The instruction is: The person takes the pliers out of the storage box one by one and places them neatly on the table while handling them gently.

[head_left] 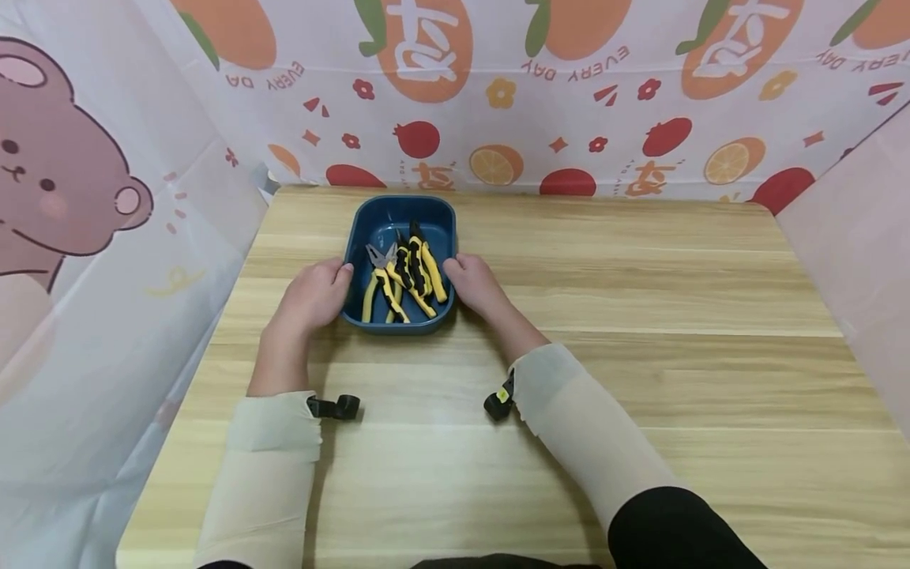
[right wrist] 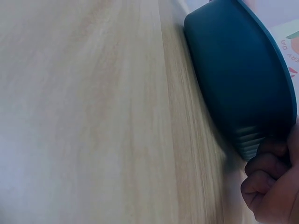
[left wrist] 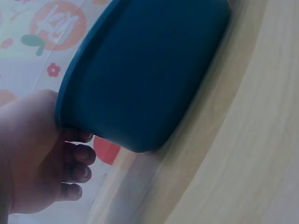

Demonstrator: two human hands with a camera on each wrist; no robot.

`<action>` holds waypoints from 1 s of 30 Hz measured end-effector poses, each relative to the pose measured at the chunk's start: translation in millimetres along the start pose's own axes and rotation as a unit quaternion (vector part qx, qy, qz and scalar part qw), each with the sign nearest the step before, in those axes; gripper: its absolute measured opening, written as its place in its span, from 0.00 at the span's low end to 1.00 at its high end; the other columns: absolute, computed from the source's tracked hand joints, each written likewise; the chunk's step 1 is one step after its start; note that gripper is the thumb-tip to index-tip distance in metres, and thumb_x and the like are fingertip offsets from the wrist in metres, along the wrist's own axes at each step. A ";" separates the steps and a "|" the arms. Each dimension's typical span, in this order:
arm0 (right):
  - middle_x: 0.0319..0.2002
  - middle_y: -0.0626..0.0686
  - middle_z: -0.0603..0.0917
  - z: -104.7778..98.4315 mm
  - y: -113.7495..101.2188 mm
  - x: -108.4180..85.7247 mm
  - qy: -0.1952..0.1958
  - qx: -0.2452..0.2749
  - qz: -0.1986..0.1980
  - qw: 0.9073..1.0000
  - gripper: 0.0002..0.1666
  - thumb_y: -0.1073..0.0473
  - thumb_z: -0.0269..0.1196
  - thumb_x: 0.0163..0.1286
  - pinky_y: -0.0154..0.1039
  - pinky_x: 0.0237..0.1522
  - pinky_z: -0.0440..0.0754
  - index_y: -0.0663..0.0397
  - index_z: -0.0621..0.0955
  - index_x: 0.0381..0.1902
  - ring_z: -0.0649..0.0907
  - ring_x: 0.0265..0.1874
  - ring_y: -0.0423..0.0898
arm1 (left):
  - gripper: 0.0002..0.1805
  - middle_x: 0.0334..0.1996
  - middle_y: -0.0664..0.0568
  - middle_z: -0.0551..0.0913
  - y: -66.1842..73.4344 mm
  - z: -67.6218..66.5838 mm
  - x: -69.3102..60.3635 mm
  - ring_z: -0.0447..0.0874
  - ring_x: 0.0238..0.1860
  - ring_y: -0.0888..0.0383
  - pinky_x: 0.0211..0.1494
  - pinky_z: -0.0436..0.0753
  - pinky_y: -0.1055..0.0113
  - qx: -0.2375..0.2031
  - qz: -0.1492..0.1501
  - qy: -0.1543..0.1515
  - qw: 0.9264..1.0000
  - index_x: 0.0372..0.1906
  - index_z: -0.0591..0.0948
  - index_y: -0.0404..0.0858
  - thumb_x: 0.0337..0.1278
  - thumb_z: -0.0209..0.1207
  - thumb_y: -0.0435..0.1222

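A blue plastic basin (head_left: 405, 327) with rounded corners is near the back left of the table. Several pliers (head_left: 415, 269) with yellow and black handles lie inside it in a loose pile; one shows its open steel jaws. My left hand (head_left: 315, 294) grips the basin's left rim, its thumb on top and curled fingers under the edge in the left wrist view. On the opposite side, my right hand (head_left: 478, 283) grips the right rim, with its fingers folded beneath in the right wrist view. The pliers are hidden from both wrist views by the basin's wall (left wrist: 140, 70).
The wooden table (head_left: 640, 316) spreads out right and in front of the basin. A printed fruit-pattern cloth (head_left: 540, 103) hangs along the back edge. On the left hangs a cloth with a bear (head_left: 64, 158). Small black wrist cameras (head_left: 347, 407) project from both sleeves.
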State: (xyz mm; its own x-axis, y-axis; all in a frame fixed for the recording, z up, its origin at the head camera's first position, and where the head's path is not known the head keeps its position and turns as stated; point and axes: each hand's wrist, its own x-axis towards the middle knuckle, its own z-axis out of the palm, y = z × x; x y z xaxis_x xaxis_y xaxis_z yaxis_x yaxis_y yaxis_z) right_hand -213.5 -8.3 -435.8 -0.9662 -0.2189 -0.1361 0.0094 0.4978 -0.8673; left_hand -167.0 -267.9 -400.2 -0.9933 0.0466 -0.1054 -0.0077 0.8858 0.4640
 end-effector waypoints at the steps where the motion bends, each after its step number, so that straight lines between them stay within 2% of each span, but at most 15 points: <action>1: 0.21 0.49 0.62 -0.1 0.1 -0.3 0.001 0.002 -0.001 1.000 0.19 0.50 0.47 0.70 0.36 0.30 0.65 0.49 0.64 0.20 0.66 0.23 0.46 | 0.25 0.46 0.35 0.78 0.5 0.0 0.0 0.73 0.50 0.38 0.55 0.71 0.42 0.002 0.002 0.000 1.000 0.41 0.74 0.34 0.78 0.32 0.49; 8: 0.21 0.49 0.63 0.8 1.6 -1.1 0.001 0.013 -0.007 1.000 0.20 0.49 0.46 0.72 0.36 0.30 0.66 0.49 0.65 0.20 0.68 0.24 0.46 | 0.24 0.38 0.35 0.78 2.9 2.0 0.6 0.73 0.47 0.37 0.53 0.67 0.43 0.025 0.015 0.018 0.999 0.36 0.73 0.33 0.78 0.32 0.46; 13: 0.22 0.49 0.64 0.7 2.4 -0.9 0.000 0.022 -0.012 1.000 0.21 0.48 0.46 0.75 0.37 0.32 0.67 0.49 0.65 0.20 0.69 0.25 0.46 | 0.25 0.39 0.35 0.78 2.7 2.2 1.2 0.72 0.48 0.38 0.56 0.65 0.44 0.016 0.013 0.013 1.000 0.36 0.73 0.33 0.78 0.31 0.46; 18: 0.22 0.50 0.65 -0.6 2.9 -3.1 0.006 -0.002 -0.015 1.000 0.24 0.46 0.47 0.77 0.38 0.32 0.67 0.50 0.67 0.22 0.70 0.25 0.47 | 0.25 0.39 0.35 0.78 2.3 2.9 2.5 0.73 0.46 0.39 0.59 0.64 0.45 0.013 0.020 0.010 1.000 0.36 0.73 0.32 0.78 0.31 0.44; 25: 0.25 0.52 0.71 -6.4 4.2 -10.6 0.002 -0.022 -0.016 1.000 0.28 0.36 0.48 0.76 0.39 0.30 0.68 0.52 0.73 0.26 0.73 0.27 0.49 | 0.27 0.45 0.32 0.79 0.8 3.9 2.5 0.73 0.52 0.36 0.62 0.64 0.44 0.011 0.024 0.008 1.000 0.40 0.75 0.30 0.78 0.30 0.44; 30: 0.25 0.52 0.71 -10.4 6.0 -13.2 0.000 -0.020 -0.021 1.000 0.27 0.37 0.49 0.76 0.39 0.30 0.68 0.52 0.73 0.27 0.74 0.28 0.49 | 0.27 0.52 0.31 0.79 1.2 4.4 2.5 0.72 0.57 0.35 0.65 0.63 0.44 0.010 0.022 0.007 1.000 0.46 0.75 0.28 0.78 0.29 0.44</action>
State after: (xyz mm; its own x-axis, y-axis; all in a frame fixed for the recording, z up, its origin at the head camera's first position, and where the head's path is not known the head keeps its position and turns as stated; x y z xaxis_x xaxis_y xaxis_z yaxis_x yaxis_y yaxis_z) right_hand -203.4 6.3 -434.2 -0.9656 -0.2401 -0.0995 -0.0419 0.5213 -0.8523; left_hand -169.0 -264.6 -403.7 -0.9942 0.0798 -0.0718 0.0391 0.8922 0.4500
